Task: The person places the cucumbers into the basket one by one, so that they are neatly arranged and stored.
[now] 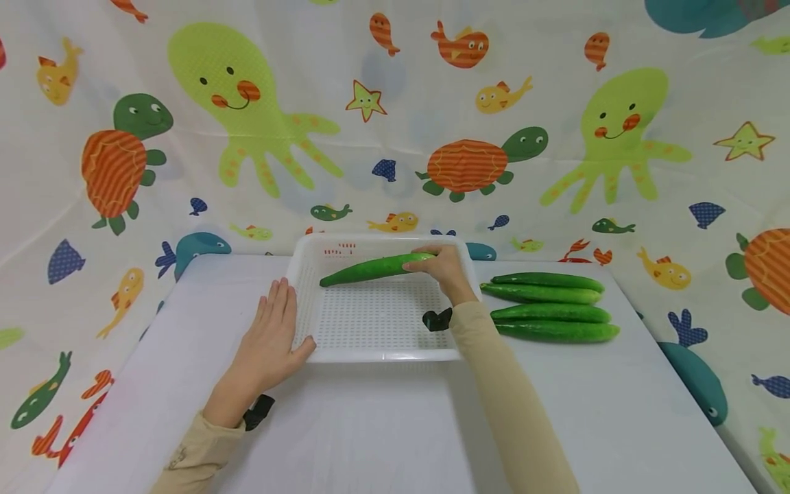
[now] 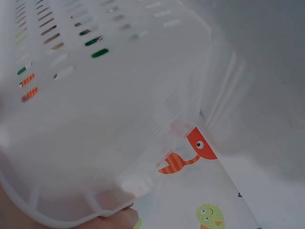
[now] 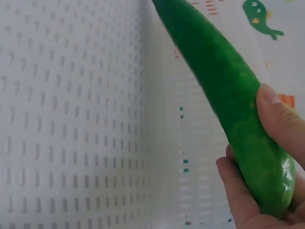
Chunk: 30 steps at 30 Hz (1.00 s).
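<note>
A white perforated plastic basket [image 1: 376, 355] sits on the table. Inside its walls, my right hand [image 1: 439, 266] holds one end of a green cucumber [image 1: 364, 269]; the other end points left toward the basket's far left corner. In the right wrist view the thumb [image 3: 281, 119] lies on one side of the cucumber [image 3: 224, 81] and fingers on the other. My left hand [image 1: 271, 343] rests against the basket's left rim, fingers straight and thumb spread over the near left corner. In the left wrist view, the basket's wall [image 2: 119, 124] hides most of that hand.
Several more cucumbers [image 1: 552, 312] lie side by side on the white table [image 1: 382, 425], just right of the basket. Behind the table hangs a cloth [image 1: 395, 123] printed with sea animals, and it also shows at both sides.
</note>
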Motion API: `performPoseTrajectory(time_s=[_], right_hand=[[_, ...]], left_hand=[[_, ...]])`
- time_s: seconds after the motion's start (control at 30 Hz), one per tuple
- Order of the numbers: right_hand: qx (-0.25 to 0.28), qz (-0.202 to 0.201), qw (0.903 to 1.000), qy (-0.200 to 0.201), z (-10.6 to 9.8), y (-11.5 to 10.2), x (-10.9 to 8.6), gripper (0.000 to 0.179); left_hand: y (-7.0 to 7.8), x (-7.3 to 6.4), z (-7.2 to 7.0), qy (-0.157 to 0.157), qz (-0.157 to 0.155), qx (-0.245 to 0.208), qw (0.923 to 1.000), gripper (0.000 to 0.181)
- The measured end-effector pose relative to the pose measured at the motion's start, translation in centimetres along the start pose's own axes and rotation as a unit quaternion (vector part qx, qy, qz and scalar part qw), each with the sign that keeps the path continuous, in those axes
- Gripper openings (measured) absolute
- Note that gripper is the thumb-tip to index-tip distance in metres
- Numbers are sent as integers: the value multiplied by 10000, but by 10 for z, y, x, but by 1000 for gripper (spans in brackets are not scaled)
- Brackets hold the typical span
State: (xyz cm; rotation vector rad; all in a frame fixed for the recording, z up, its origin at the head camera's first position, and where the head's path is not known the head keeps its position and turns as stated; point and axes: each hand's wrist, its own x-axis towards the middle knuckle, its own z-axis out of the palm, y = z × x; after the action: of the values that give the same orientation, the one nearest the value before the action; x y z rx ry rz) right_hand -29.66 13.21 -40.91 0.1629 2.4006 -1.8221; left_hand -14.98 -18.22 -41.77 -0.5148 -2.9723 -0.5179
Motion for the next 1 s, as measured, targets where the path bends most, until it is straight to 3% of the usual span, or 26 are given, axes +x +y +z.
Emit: performPoseTrajectory(time_s=[0.37, 0.57, 0.73, 1.0], right_hand=[[-789, 741, 9939, 216, 5, 10, 3, 45], [-1089, 933, 9893, 263, 7, 13, 5, 44], [-1065, 808, 9907, 236, 2, 1, 2, 42], [-702, 220, 9973, 10, -21, -32, -14, 41]], left_hand=[[-1, -3, 1, 49, 33, -9, 10000, 88], [-1, -3, 1, 66, 56, -25, 10000, 88], [-1, -2, 1, 111, 95, -35, 9999, 88], [-3, -1, 3, 204, 133, -24, 9997, 88]])
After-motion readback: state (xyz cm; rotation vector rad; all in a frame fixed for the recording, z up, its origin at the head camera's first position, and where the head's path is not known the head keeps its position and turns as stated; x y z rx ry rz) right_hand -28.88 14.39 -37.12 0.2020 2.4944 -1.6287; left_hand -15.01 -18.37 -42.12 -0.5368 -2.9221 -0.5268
